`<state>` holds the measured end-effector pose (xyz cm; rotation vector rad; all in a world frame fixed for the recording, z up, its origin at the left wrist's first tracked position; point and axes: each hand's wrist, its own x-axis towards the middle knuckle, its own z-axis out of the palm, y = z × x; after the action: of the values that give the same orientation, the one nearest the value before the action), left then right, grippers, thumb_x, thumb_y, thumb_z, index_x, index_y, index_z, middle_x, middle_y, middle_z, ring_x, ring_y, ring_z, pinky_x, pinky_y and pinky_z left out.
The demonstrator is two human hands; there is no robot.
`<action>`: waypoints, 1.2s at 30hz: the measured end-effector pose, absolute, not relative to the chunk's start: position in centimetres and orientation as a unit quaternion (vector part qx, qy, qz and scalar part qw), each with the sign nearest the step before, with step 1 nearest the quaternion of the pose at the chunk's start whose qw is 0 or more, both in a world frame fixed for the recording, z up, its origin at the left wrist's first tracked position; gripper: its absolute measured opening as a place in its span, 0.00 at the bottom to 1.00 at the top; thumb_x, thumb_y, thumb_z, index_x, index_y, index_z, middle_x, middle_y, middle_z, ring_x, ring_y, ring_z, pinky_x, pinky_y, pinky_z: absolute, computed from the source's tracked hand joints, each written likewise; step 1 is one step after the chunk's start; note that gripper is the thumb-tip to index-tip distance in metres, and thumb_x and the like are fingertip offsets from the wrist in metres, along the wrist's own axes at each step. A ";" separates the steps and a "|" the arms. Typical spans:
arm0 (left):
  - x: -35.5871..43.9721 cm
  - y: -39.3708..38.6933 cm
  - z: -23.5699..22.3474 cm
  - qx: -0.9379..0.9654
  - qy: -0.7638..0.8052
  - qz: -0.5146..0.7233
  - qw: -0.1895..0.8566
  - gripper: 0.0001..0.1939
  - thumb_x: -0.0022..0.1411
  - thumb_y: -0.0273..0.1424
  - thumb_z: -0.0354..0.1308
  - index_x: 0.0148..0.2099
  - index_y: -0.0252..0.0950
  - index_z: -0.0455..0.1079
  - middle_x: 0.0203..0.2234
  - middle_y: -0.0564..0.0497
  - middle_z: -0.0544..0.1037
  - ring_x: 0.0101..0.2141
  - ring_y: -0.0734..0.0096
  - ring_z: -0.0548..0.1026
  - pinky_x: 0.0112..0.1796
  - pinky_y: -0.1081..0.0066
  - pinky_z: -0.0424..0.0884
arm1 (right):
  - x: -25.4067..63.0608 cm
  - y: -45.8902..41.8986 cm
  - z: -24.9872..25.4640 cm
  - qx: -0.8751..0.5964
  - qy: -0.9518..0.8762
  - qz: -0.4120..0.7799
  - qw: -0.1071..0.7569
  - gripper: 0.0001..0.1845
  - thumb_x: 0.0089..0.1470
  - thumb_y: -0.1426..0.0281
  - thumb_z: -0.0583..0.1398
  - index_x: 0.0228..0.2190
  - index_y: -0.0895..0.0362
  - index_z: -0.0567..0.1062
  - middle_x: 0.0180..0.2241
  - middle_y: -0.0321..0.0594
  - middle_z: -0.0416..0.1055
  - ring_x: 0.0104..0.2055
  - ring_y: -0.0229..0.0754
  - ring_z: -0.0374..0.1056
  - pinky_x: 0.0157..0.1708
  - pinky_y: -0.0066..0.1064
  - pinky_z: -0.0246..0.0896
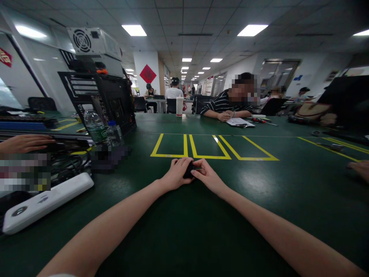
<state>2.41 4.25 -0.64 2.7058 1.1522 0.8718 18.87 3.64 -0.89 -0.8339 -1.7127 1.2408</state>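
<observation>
A small black rounded object [188,170] rests between my two hands near the middle of the green table [178,227]; its kind does not show. My left hand [178,173] curls round its left side, fingers over the top. From the right, my right hand [208,176] pinches its edge with thumb and fingertips. Just beyond my hands lie three yellow tape outlines [211,157] on the table top.
At left stand a black computer case [98,96] with a power supply [92,42] on top, bottles [96,125], cables and a white power strip [49,204]. Opposite, a person in a striped shirt leans by a clipboard [239,122]. A white cup [179,106] stands far back. Other people's hands show at both sides.
</observation>
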 end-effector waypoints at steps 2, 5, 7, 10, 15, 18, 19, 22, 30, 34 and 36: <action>2.4 4.2 -0.5 0.882 0.374 0.282 0.040 0.28 0.49 0.31 0.57 0.51 0.38 0.50 0.46 0.46 0.62 0.47 0.60 0.60 0.47 0.59 0.52 | 18.9 3.5 -0.7 -0.349 -0.684 0.491 0.412 0.14 0.47 0.67 0.56 0.38 0.53 0.61 0.41 0.38 0.61 0.42 0.40 0.63 0.41 0.36 0.62; 2.3 4.1 -0.4 0.883 0.374 0.281 0.042 0.28 0.49 0.31 0.57 0.51 0.38 0.50 0.46 0.46 0.62 0.48 0.61 0.60 0.47 0.59 0.52 | 19.0 3.4 -0.5 -0.352 -0.687 0.497 0.396 0.14 0.48 0.67 0.56 0.39 0.53 0.62 0.42 0.39 0.61 0.42 0.41 0.63 0.42 0.38 0.61; 2.3 4.1 -0.4 0.883 0.374 0.280 0.041 0.29 0.48 0.30 0.57 0.51 0.38 0.49 0.47 0.46 0.62 0.48 0.61 0.60 0.47 0.59 0.52 | 19.1 3.6 -0.7 -0.336 -0.689 0.506 0.394 0.14 0.46 0.68 0.57 0.37 0.53 0.63 0.41 0.37 0.63 0.43 0.40 0.63 0.43 0.38 0.60; 2.3 4.0 -0.4 0.882 0.379 0.278 0.041 0.29 0.48 0.30 0.58 0.51 0.39 0.49 0.46 0.46 0.62 0.48 0.60 0.60 0.47 0.59 0.51 | 19.2 4.0 -1.1 -0.318 -0.687 0.514 0.403 0.16 0.43 0.70 0.60 0.36 0.53 0.63 0.38 0.35 0.64 0.43 0.40 0.63 0.45 0.38 0.59; 2.3 3.9 -0.3 0.886 0.372 0.276 0.039 0.30 0.48 0.31 0.58 0.52 0.40 0.49 0.47 0.47 0.61 0.48 0.60 0.60 0.48 0.59 0.51 | 19.2 4.0 -0.9 -0.332 -0.669 0.518 0.417 0.11 0.45 0.66 0.58 0.33 0.54 0.64 0.38 0.36 0.64 0.41 0.40 0.64 0.41 0.38 0.61; 2.3 3.9 -0.3 0.884 0.374 0.279 0.039 0.30 0.48 0.31 0.58 0.51 0.40 0.49 0.47 0.47 0.61 0.48 0.60 0.60 0.48 0.58 0.51 | 19.1 3.8 -0.7 -0.334 -0.666 0.519 0.419 0.12 0.45 0.66 0.58 0.33 0.55 0.64 0.38 0.36 0.64 0.41 0.40 0.64 0.41 0.37 0.61; 2.3 3.9 -0.3 0.883 0.375 0.280 0.039 0.29 0.48 0.31 0.58 0.51 0.40 0.49 0.47 0.47 0.62 0.48 0.60 0.60 0.48 0.58 0.51 | 19.0 3.8 -0.7 -0.334 -0.667 0.518 0.418 0.12 0.45 0.66 0.58 0.34 0.55 0.63 0.39 0.37 0.64 0.41 0.40 0.63 0.41 0.37 0.61; 2.4 4.0 -0.4 0.882 0.376 0.281 0.040 0.28 0.48 0.31 0.58 0.51 0.39 0.50 0.46 0.46 0.62 0.48 0.60 0.60 0.47 0.58 0.52 | 19.0 3.8 -0.7 -0.344 -0.674 0.507 0.414 0.14 0.46 0.66 0.57 0.37 0.54 0.63 0.40 0.38 0.63 0.41 0.40 0.63 0.42 0.37 0.60; 2.4 4.1 -0.6 0.880 0.378 0.284 0.035 0.28 0.47 0.30 0.58 0.49 0.38 0.51 0.45 0.46 0.63 0.47 0.61 0.61 0.47 0.59 0.52 | 19.1 3.3 -0.2 -0.326 -0.700 0.504 0.386 0.14 0.47 0.69 0.56 0.38 0.54 0.63 0.40 0.37 0.62 0.41 0.40 0.63 0.41 0.37 0.62; 2.4 4.0 -0.4 0.882 0.377 0.282 0.039 0.29 0.48 0.30 0.58 0.51 0.39 0.50 0.46 0.47 0.62 0.48 0.61 0.61 0.47 0.59 0.52 | 19.2 3.2 -0.4 -0.323 -0.697 0.503 0.396 0.12 0.47 0.67 0.57 0.37 0.53 0.63 0.40 0.36 0.62 0.43 0.40 0.62 0.43 0.38 0.61; 2.4 3.9 -0.3 0.883 0.376 0.280 0.040 0.29 0.48 0.30 0.58 0.51 0.40 0.50 0.46 0.47 0.62 0.48 0.60 0.60 0.47 0.59 0.52 | 19.1 3.4 -0.5 -0.335 -0.692 0.499 0.400 0.10 0.48 0.65 0.55 0.35 0.53 0.64 0.39 0.37 0.63 0.42 0.41 0.62 0.42 0.39 0.61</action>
<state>2.37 3.93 -0.34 2.7038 1.1504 0.8567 19.15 3.35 -0.46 -0.8472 -1.7495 1.2630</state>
